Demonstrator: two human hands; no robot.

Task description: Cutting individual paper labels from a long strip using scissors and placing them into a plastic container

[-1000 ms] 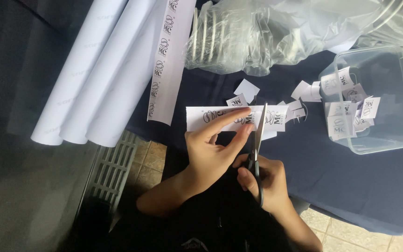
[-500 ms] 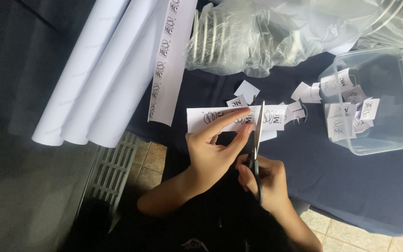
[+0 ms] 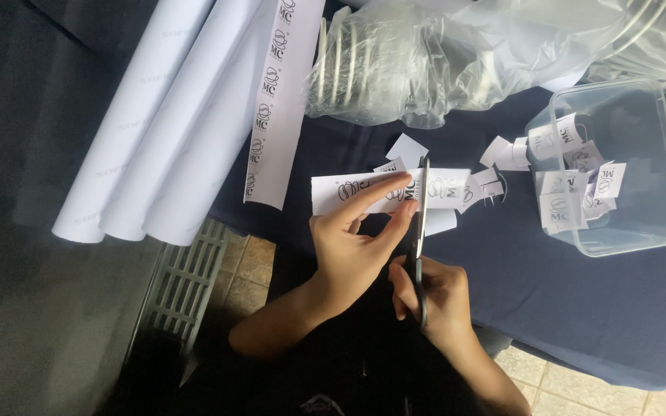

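Observation:
My left hand (image 3: 358, 246) pinches a white printed paper strip (image 3: 333, 194) between finger and thumb, holding it flat over the dark blue cloth. My right hand (image 3: 435, 299) grips a pair of scissors (image 3: 421, 223) by the handles. The blades point away from me and stand across the strip, just right of my left fingertips. Several small cut paper labels (image 3: 502, 154) lie on the cloth to the right of the blades.
A clear plastic tub (image 3: 657, 223) with several cut labels stands at the right. White paper rolls (image 3: 156, 146) and a long printed strip (image 3: 279, 92) lie at the left. Crumpled clear plastic bags (image 3: 425, 62) fill the back. A floor grate (image 3: 186, 285) shows below the table edge.
The scissor blades have closed further across the strip. Both hands stay almost where they were.

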